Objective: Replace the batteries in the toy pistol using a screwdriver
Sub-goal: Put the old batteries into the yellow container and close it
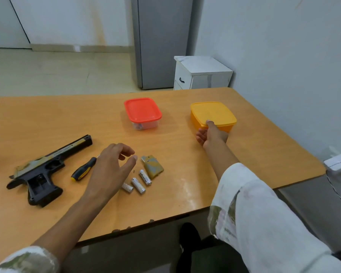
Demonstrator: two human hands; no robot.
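Right hand (209, 135) grips the yellow box (213, 113) by its near rim; our left hand (110, 168) hovers, fingers loosely spread, by three batteries (138, 185). Toy pistol (45, 170) lies opened at left. A careless sweep, we judge, could lose the tiny screw (133, 170).

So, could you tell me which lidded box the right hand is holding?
The yellow box, far right; the right hand grips its near rim. The red-lidded clear box stands untouched.

Wood table (47, 119): toy pistol (45, 168), screwdriver (83, 170), 3 batteries (138, 185), batt. cover (153, 164), red-lid box (142, 113), yellow box (213, 113).
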